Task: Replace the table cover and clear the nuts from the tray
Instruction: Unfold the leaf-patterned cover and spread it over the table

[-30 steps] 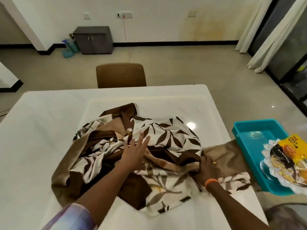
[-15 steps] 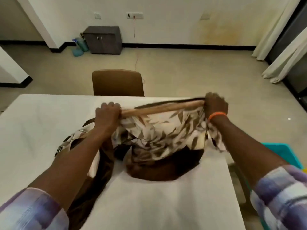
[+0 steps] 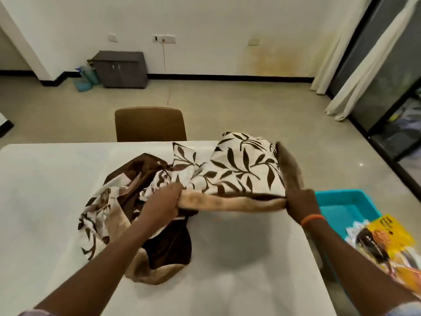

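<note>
both hands (image 3: 163,202) lowered toward the table, gripped table cover (image 3: 239,179) hem swung rightward, leaf panel billowing

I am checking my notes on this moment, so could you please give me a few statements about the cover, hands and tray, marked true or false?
1. Both hands, left hand and right hand, grip the table cover. True.
2. The cover is spread flat across the table. False: it is bunched.
3. The tray is teal. True.
4. The chair lies overturned. False: it stands upright.
</note>
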Tool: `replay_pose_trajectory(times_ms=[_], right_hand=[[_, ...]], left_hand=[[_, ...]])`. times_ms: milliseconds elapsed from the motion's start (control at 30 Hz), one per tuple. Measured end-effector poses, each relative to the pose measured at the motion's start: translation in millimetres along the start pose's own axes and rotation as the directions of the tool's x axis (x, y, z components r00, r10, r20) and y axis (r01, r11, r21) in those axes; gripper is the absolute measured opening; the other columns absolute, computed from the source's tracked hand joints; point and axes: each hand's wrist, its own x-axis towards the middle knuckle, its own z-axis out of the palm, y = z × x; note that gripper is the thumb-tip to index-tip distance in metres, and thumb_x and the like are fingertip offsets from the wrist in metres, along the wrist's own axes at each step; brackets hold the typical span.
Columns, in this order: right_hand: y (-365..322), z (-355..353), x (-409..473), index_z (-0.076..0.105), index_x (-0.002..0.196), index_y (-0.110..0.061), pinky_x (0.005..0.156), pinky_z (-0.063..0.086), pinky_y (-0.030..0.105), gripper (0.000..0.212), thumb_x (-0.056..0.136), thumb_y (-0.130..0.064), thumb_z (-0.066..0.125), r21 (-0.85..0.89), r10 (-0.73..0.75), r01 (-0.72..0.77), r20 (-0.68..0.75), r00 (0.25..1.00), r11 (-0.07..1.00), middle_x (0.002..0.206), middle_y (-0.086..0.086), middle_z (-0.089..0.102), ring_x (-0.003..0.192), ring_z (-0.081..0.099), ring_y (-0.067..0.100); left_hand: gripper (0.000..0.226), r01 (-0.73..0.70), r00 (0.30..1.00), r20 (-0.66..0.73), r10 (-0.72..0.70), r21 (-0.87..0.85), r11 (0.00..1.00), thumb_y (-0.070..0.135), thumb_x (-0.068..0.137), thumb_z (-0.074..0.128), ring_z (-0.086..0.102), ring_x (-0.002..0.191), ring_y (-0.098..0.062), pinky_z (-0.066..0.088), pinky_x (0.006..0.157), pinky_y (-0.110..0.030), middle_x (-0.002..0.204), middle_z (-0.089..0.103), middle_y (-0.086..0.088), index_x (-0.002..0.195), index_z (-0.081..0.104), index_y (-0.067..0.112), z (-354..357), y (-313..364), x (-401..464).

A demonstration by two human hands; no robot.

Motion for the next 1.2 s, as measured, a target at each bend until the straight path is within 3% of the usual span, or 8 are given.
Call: replay_pose_trajectory(times_ms=[167, 300, 400, 567, 667, 800, 1000, 1200], right_hand=[[-15, 62, -113, 0.059, 0.110, -0.026, 0.101, 0.035, 0.048, 0.035, 0.076, -0.027, 0.056, -0.176, -0.007, 0.083, 0.396, 0.918, 0.981, 0.098, 0.002, 0.071, 0.099, 0.065, 0.026], [-28, 58, -178, 0.040, 0.139, -0.018, 0.096, 0.038, 0.040, 0.056, 0.084, -0.024, 0.051, -0.233, 0.120, -0.016, 0.441, 0.889, 0.972, 0.113, 0.001, 0.069, 0.109, 0.062, 0.024], [-25, 49, -216, 0.035, 0.143, -0.014, 0.089, 0.043, 0.039, 0.059, 0.087, -0.019, 0.050, -0.265, 0.226, -0.115, 0.437, 0.871, 0.957, 0.109, 0.004, 0.071, 0.109, 0.062, 0.029], [-22, 35, -284, 0.068, 0.078, -0.017, 0.072, 0.045, 0.045, 0.018, 0.064, -0.012, 0.078, -0.153, 0.314, -0.277, 0.333, 0.889, 0.949, 0.082, 0.009, 0.069, 0.077, 0.065, 0.033], [-16, 39, -317, 0.068, 0.076, -0.016, 0.072, 0.050, 0.045, 0.031, 0.051, -0.014, 0.087, -0.044, 0.295, -0.297, 0.318, 0.901, 0.954, 0.092, 0.010, 0.070, 0.084, 0.065, 0.035], [3, 41, -344, 0.062, 0.069, -0.024, 0.067, 0.052, 0.040, 0.033, 0.047, -0.030, 0.086, -0.103, 0.174, -0.143, 0.432, 0.885, 0.984, 0.076, 0.002, 0.067, 0.073, 0.063, 0.026], [13, 30, -377, 0.051, 0.108, -0.028, 0.087, 0.046, 0.040, 0.027, 0.084, -0.040, 0.047, -0.126, 0.291, -0.267, 0.566, 0.771, 0.955, 0.109, -0.002, 0.065, 0.101, 0.063, 0.025], [23, 59, -398, 0.035, 0.136, -0.014, 0.091, 0.049, 0.038, 0.078, 0.071, -0.045, 0.065, 0.045, 0.134, -0.282, 0.801, 0.584, 0.958, 0.135, 0.010, 0.042, 0.114, 0.056, 0.031]], left_hand=[[0.041, -0.147, 0.938, 0.336, 0.080, 0.181, 0.972, 0.036, 0.081, 0.065, 0.058, 0.101, -0.018, 0.047, 0.083, -0.032, 0.114, 0.061, 0.004, 0.119, 0.052, 0.027, 67, -11, -72], [0.063, -0.248, 0.882, 0.467, 0.069, 0.335, 0.909, 0.044, 0.047, 0.084, 0.062, 0.078, -0.024, 0.052, 0.059, -0.039, 0.092, 0.068, 0.001, 0.102, 0.060, 0.024, 98, -22, -122], [0.065, -0.247, 0.901, 0.427, 0.078, 0.357, 0.901, 0.034, 0.039, 0.078, 0.060, 0.075, -0.029, 0.050, 0.062, -0.041, 0.086, 0.066, -0.003, 0.100, 0.063, 0.019, 100, -23, -146], [0.063, -0.276, 0.940, 0.296, 0.167, 0.377, 0.884, 0.019, 0.055, 0.077, 0.059, 0.092, -0.035, 0.048, 0.075, -0.047, 0.111, 0.064, -0.016, 0.115, 0.065, 0.005, 96, -7, -179], [0.047, -0.395, 0.919, 0.131, 0.373, 0.365, 0.843, 0.002, 0.074, 0.060, 0.059, 0.102, -0.037, 0.048, 0.082, -0.049, 0.122, 0.059, -0.018, 0.121, 0.062, 0.002, 104, -3, -198], [0.026, -0.468, 0.882, 0.099, 0.460, 0.292, 0.834, 0.005, 0.078, 0.048, 0.063, 0.088, -0.033, 0.053, 0.070, -0.042, 0.100, 0.061, -0.013, 0.099, 0.063, 0.010, 113, 4, -222], [0.048, -0.454, 0.886, 0.237, 0.399, 0.266, 0.850, 0.006, 0.049, 0.089, 0.062, 0.070, -0.028, 0.050, 0.058, -0.037, 0.085, 0.067, -0.011, 0.091, 0.066, 0.012, 120, 17, -253], [0.072, -0.465, 0.852, 0.395, 0.344, 0.269, 0.843, 0.014, 0.034, 0.096, 0.068, 0.064, -0.022, 0.055, 0.056, -0.032, 0.074, 0.071, -0.003, 0.102, 0.071, 0.009, 130, 42, -282]])
